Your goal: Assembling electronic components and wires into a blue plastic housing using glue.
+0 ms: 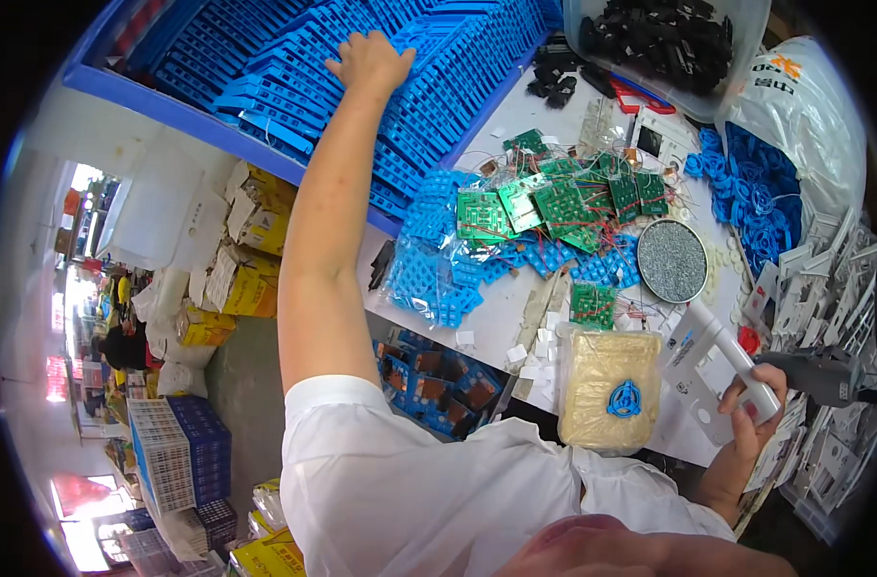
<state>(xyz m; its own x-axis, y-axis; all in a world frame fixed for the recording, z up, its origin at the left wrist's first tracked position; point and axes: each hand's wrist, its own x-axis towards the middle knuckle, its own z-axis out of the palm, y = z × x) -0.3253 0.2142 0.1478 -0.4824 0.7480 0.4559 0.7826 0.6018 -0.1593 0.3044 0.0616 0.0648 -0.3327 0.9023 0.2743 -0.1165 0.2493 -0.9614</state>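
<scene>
Two hands are at work well apart: the left hand (369, 65) reaches over the blue panels (438, 91) packed in rows inside the purple-blue crate (228, 144), well in from its near edge, while the right hand (752, 399) grasps a long white piece (719, 344) beyond the bench's right near corner. The left fingers are spread, thumb apart from the rest, but their tips are partly hidden, so I cannot tell whether they pinch a panel. The step looks like picking one panel out. To do it well, I would take a single panel by its upper edge, part it from its neighbours and lift it straight up, since panels packed this close could snag or come out in pairs. Bringing it back over the crate's right edge calls for some height, as the green circuit boards (561, 207) and their thin wires lie heaped near the middle of the bench (501, 344) and could be caught. The right hand would do best to keep its grip firm and the white piece's far end clear of the round dish (673, 260) of grey bits near the bench's right edge, which a careless swing might spill.
</scene>
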